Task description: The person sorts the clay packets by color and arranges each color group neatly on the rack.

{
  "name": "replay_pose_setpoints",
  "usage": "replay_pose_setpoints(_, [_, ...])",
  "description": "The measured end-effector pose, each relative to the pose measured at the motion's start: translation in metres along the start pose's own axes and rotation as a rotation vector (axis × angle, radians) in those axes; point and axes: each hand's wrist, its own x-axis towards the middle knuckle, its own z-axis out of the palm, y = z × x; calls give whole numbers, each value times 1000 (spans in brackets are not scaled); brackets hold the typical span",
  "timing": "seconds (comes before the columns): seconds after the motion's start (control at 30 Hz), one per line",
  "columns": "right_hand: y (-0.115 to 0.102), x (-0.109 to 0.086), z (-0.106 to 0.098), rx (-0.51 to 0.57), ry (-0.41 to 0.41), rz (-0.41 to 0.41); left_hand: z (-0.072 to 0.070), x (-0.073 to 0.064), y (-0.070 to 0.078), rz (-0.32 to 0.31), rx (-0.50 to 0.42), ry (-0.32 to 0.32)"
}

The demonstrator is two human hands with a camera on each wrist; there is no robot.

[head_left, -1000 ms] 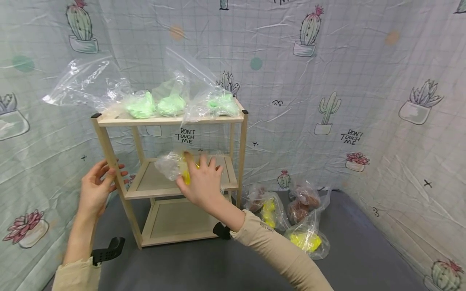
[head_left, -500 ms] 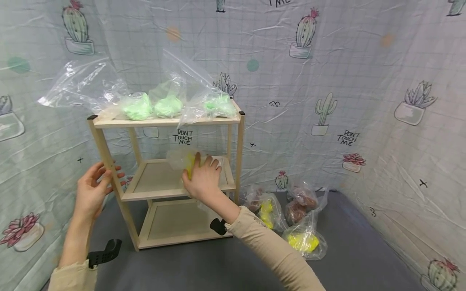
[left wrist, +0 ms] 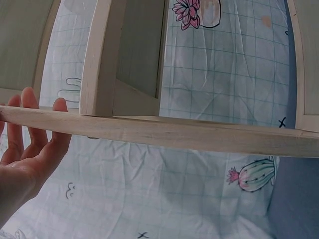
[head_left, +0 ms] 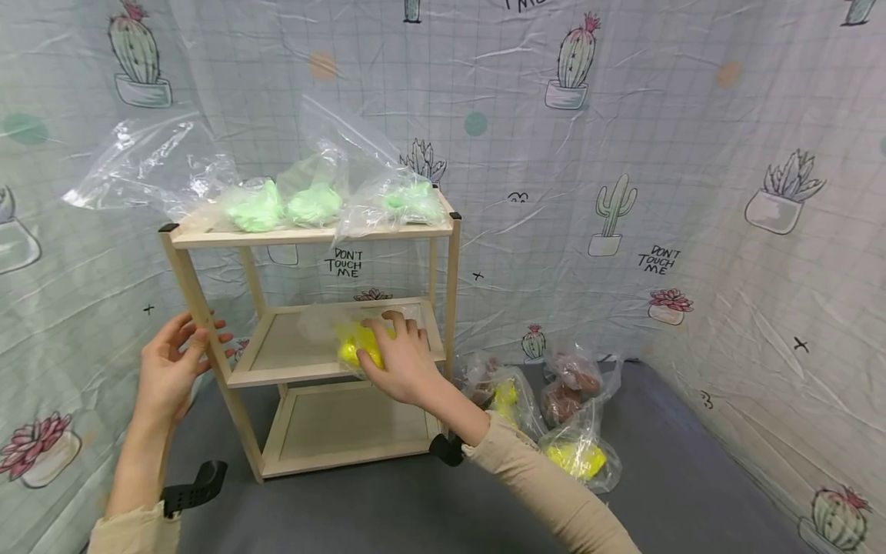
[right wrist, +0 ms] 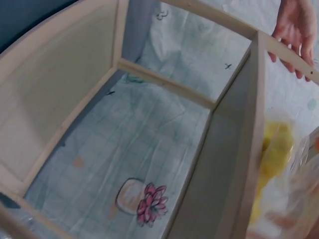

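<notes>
My left hand (head_left: pixel 164 369) holds the front left post (head_left: pixel 238 422) of a light wooden shelf unit, thumb in front and fingers round the far side. In the left wrist view those fingers curl over the same post (left wrist: pixel 199 137). Over the front of the middle shelf (head_left: pixel 287 342), my right hand (head_left: pixel 407 368) grips a clear plastic bag with a bright yellow lump (head_left: pixel 353 346) inside. The right wrist view shows the yellow lump (right wrist: pixel 277 149) beside that shelf's edge, with the right fingers blurred at the lower right.
Several clear zip bags with pale green lumps (head_left: pixel 314 204) lie along the top shelf. Right of the unit, bags with yellow lumps (head_left: pixel 577 459) and brown lumps (head_left: pixel 564 400) rest on the dark grey surface (head_left: pixel 685 462). A cactus-print curtain (head_left: pixel 526 254) hangs behind.
My right hand has brought the yellow bag lower and toward the front edge of the middle shelf. The left hand keeps its hold on the post, and the head view has shifted slightly.
</notes>
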Motion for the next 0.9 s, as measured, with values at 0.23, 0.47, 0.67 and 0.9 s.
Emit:
replay_pose_setpoints(0.23, [24, -20, -1, 84, 34, -210, 0, 0, -2, 15, -15, -10])
replay_pose_setpoints(0.47, [41, -38, -1, 18, 7, -389, 0, 1, -3, 25, -10, -10])
replay_pose_setpoints(0.67, [46, -42, 4, -66, 6, -461, 0, 0, -3, 29, -2, -6])
replay_pose_setpoints(0.9, [39, -39, 14, -133, 3, -449, 0, 0, -4, 27, 11, 5])
